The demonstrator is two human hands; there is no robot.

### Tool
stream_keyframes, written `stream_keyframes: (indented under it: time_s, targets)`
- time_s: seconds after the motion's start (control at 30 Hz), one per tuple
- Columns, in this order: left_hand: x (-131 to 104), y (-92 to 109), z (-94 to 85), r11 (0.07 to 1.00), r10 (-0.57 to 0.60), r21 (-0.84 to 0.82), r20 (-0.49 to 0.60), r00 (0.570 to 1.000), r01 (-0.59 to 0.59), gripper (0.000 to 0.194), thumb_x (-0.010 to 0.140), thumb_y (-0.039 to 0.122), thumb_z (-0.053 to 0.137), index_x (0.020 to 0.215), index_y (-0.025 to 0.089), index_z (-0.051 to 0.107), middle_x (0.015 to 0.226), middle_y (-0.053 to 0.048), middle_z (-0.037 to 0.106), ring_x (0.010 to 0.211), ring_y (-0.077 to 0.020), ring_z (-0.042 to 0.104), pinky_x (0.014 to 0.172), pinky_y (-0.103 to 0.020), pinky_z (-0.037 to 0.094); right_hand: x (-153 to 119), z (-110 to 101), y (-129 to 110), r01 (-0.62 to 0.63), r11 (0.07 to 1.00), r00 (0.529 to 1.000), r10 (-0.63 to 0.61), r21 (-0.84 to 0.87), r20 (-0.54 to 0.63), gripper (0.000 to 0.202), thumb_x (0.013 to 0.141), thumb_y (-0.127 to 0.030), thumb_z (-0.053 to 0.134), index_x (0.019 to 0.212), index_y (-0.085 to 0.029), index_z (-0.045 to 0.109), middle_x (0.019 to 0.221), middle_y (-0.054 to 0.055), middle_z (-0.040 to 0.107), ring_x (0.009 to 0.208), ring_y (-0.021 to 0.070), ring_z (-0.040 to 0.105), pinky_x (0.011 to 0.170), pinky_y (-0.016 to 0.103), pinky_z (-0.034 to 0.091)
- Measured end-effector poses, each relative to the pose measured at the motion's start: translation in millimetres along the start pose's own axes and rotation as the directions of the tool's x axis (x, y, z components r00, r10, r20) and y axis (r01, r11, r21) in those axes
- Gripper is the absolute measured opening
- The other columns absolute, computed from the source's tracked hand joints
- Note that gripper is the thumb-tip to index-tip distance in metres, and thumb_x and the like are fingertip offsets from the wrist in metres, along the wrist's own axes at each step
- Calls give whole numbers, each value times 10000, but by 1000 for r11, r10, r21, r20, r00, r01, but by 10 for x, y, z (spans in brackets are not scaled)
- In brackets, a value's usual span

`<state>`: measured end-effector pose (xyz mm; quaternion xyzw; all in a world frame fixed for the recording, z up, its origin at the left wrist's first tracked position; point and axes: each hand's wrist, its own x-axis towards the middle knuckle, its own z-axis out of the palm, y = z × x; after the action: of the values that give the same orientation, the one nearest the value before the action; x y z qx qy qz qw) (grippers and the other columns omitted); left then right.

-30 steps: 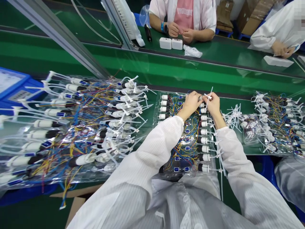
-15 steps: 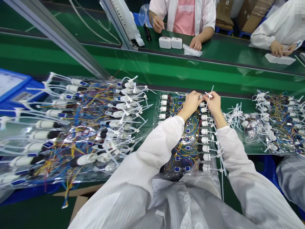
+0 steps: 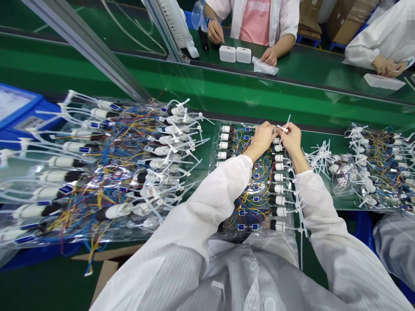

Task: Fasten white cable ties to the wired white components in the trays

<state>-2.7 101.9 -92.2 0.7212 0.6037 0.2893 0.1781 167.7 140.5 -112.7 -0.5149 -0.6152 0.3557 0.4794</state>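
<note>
Near the far edge of a plastic-covered sheet of wired parts (image 3: 256, 187), both hands meet at its upper right corner. My left hand (image 3: 263, 137) is closed, fingertips pinched on a small white cylindrical part that its fingers mostly hide. Close against it, my right hand (image 3: 291, 137) pinches a white cable tie (image 3: 283, 128), whose tail sticks up above the fingers. Below the hands, a column of white and black cylinders (image 3: 279, 188) runs down the sheet, with white ties reaching out to the right.
Large layered bundles of wired cylinders (image 3: 110, 164) cover the left side. Loose white ties (image 3: 319, 157), a bagged part (image 3: 344, 172) and another wired bundle (image 3: 379, 166) lie right. Across a green divider (image 3: 227, 93), two people's hands work beside white boxes (image 3: 227, 54).
The view has shifted slightly. My hands remain together at the same corner, with the right fingers moved a little around the tie.
</note>
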Motion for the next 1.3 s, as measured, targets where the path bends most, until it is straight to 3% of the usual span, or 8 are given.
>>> stream_keyframes:
  time_s: [0.2, 0.47, 0.67, 0.97, 1.17, 1.3]
  targets:
    - [15, -72, 30, 997, 21, -72, -20, 1000, -23, 270, 1181, 222, 774, 1423, 184, 889, 1457, -184, 798, 1367, -325, 790, 1248, -446, 621, -19, 11, -61, -56, 991, 998, 55, 125, 9, 610, 764, -735, 1035, 883, -291, 634, 846, -1, 736, 853, 233, 718, 886, 430, 647]
    - [44, -173, 132, 984, 34, -173, -75, 997, -47, 176, 1119, 179, 847, 1286, 164, 898, 1323, -171, 802, 1213, -320, 783, 1171, -470, 623, -29, -6, -69, -51, 992, 999, 50, 116, 16, 558, 780, -677, 1031, 893, -292, 643, 840, -13, 748, 844, 221, 737, 830, 379, 657]
    - [54, -207, 209, 975, 49, -211, -120, 992, -73, 141, 1130, 181, 829, 1248, 181, 907, 1285, -169, 810, 1203, -318, 786, 1160, -473, 617, -27, -17, -40, -5, 999, 1000, 4, -39, -22, 395, 834, -555, 953, 910, -278, 682, 843, -17, 759, 773, 205, 717, 772, 352, 606]
    - [104, -240, 261, 971, 41, -230, -116, 992, -67, 69, 1126, 171, 838, 1153, 178, 901, 1280, -169, 815, 1169, -300, 797, 1141, -453, 635, 54, -42, -57, 45, 981, 999, -43, -187, 17, 381, 851, -560, 937, 866, -264, 697, 820, -9, 768, 777, 222, 730, 776, 361, 594]
    - [54, -172, 129, 982, 74, -171, -72, 995, -85, 159, 1105, 145, 835, 1226, 167, 937, 1227, -157, 820, 1206, -320, 801, 1160, -453, 644, -18, 0, -60, -79, 996, 997, 80, 27, -21, 490, 736, -579, 1060, 842, -269, 695, 822, -14, 760, 814, 223, 716, 825, 376, 630]
    - [7, -160, 70, 981, 78, -171, -79, 994, -91, 311, 1104, 137, 825, 1396, 164, 927, 1302, -165, 834, 1188, -304, 804, 1167, -451, 649, -62, 24, -27, -121, 974, 989, 135, 192, -63, 501, 761, -580, 1055, 944, -270, 707, 943, 26, 820, 930, 245, 790, 913, 408, 680]
